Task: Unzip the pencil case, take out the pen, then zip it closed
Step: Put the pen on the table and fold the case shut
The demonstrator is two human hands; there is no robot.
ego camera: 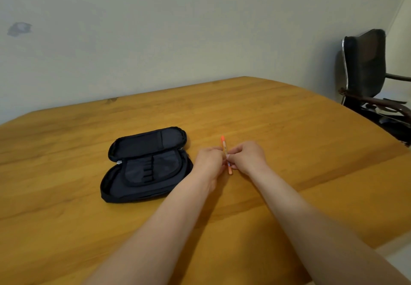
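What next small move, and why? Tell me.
Probably set the pen down on the table, right of the case. Both the left hand and right hand hold it, and the case lies open, so zipping needs free hands.

Pen [226, 154] middle hidden between fingertips of left hand [210, 160] and right hand [249, 156]; print on barrel too small to read. Chair [369, 80] far right of right hand, cut by frame edge.
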